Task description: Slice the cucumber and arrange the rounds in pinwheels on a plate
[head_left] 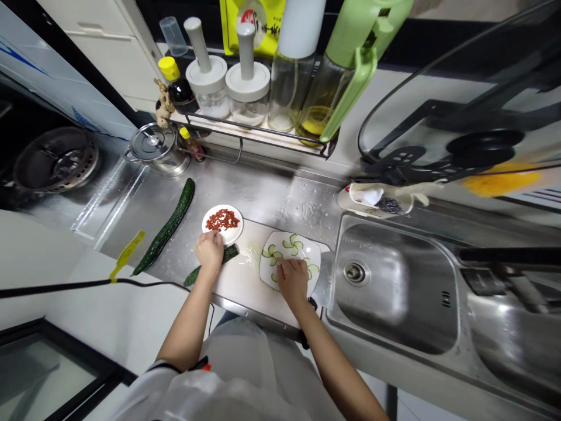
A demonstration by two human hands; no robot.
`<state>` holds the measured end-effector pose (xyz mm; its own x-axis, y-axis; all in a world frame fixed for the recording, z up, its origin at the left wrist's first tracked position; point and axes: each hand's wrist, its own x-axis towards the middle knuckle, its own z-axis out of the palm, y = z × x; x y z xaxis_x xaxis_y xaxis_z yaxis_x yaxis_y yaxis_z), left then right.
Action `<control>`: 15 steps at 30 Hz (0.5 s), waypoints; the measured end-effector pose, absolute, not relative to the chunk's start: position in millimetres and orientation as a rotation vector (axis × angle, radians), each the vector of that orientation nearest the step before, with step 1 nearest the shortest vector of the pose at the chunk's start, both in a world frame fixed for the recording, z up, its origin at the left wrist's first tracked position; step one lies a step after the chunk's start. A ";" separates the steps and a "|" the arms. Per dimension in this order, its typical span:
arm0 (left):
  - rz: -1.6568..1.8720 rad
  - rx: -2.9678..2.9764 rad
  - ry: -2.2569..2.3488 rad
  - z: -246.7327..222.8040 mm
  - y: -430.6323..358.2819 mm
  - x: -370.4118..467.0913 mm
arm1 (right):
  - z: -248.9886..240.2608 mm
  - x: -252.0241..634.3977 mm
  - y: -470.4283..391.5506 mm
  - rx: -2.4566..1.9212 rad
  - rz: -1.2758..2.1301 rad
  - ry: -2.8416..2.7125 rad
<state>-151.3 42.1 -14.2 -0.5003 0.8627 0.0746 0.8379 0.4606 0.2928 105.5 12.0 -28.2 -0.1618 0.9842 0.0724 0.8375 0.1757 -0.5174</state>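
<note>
My left hand (pixel 210 250) is at the near edge of a small white plate (pixel 237 234) that bears many small red pieces (pixel 222 219). Its fingers are bent together, and what they hold, if anything, is hidden. Over the near part of a white square plate (pixel 313 252) is my right hand (pixel 293 280), its fingertips low near green slices (pixel 293 241) laid out in curved groups. A tiny red piece lies by those fingertips. Whether the fingers pinch anything cannot be made out. A cut cucumber piece (pixel 230 252) lies beside my left hand on the white cutting board (pixel 248 280).
A whole cucumber (pixel 169 231) lies on the steel counter (pixel 258 190) at the left. Behind it stands a lidded pot (pixel 160 152). A rack (pixel 258 133) holds jars and bottles. The sink (pixel 394 286) is at the right, with a knife blade (pixel 325 280) beside the board.
</note>
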 end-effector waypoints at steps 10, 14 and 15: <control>0.339 1.479 2.655 -17.2 52.5 -166.9 | -30.9 107.9 11.0 -1.720 0.487 -2.076; 0.344 1.496 2.634 -20.2 56.1 -168.7 | -29.4 108.0 10.4 -1.727 0.496 -2.075; 0.341 1.500 2.634 -21.1 56.7 -169.2 | -28.8 108.0 10.3 -1.729 0.501 -2.075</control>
